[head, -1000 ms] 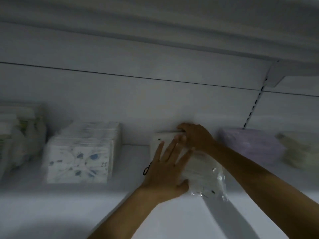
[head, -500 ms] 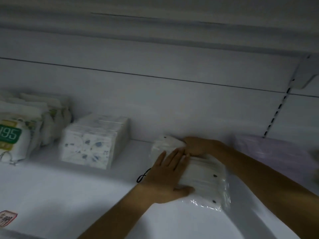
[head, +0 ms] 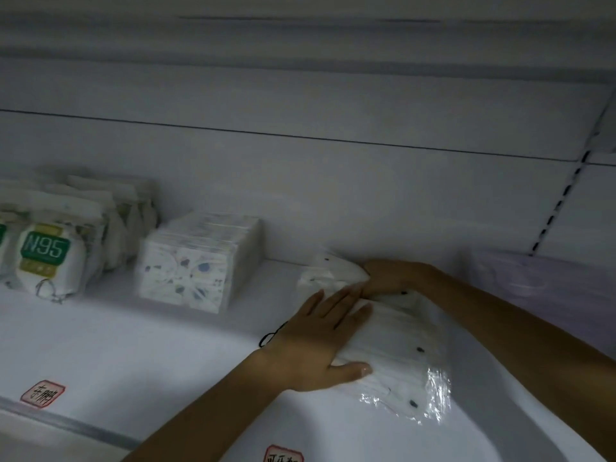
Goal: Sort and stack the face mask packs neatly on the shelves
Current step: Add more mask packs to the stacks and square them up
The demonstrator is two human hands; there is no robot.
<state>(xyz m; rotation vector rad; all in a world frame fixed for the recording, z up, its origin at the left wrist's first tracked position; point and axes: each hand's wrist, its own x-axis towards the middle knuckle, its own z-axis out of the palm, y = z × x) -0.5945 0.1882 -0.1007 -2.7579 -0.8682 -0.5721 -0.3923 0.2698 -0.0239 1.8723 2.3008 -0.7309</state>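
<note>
A row of clear-wrapped white mask packs [head: 403, 355] lies on the white shelf [head: 150, 345], running from the back wall toward the front. My left hand [head: 320, 341] rests flat on the row's left side, fingers straight, thumb along its near edge. My right hand [head: 393, 276] reaches over the row to its far end by the back wall, fingers bent against the rearmost packs; whether it grips them I cannot tell. A black ear loop [head: 271, 335] sticks out under my left wrist.
Left of my hands stands a block of patterned white mask packs [head: 196, 265], then N95 packs [head: 46, 255] at the far left. Purple mask packs [head: 540, 278] lie to the right. Red-stamped labels [head: 42, 394] mark the shelf's front edge. Another shelf hangs above.
The view has swung left and down, bringing the N95 packs and shelf labels into sight. Both hands stay on the same row of packs, pressed a little closer together.
</note>
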